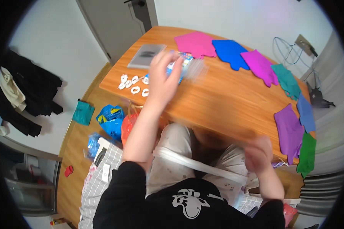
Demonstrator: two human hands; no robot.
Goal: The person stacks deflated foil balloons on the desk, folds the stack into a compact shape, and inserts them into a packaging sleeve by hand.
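My left hand (164,74) hangs over the far left part of the wooden table, thumb and bent fingers apart. Just behind it is a blue, colourful printed packet (186,58), partly hidden by the hand. A clear, whitish thing (195,70) beside the packet is smeared; its kind does not show. Near the table's front edge, above my right thigh, my right hand (258,152) is blurred by motion, its fingers unclear. Across my lap runs a white strip (200,165). Left of my left hand lie several small white rings (135,90) and a clear plastic sleeve (143,55).
Along the table's (221,97) far and right edges lie several flat coloured pieces, among them a pink one (195,44) and a purple one (288,131). Blue (111,121) and red (128,126) bags stand by its left side. Cables (290,49) hang at the wall socket.
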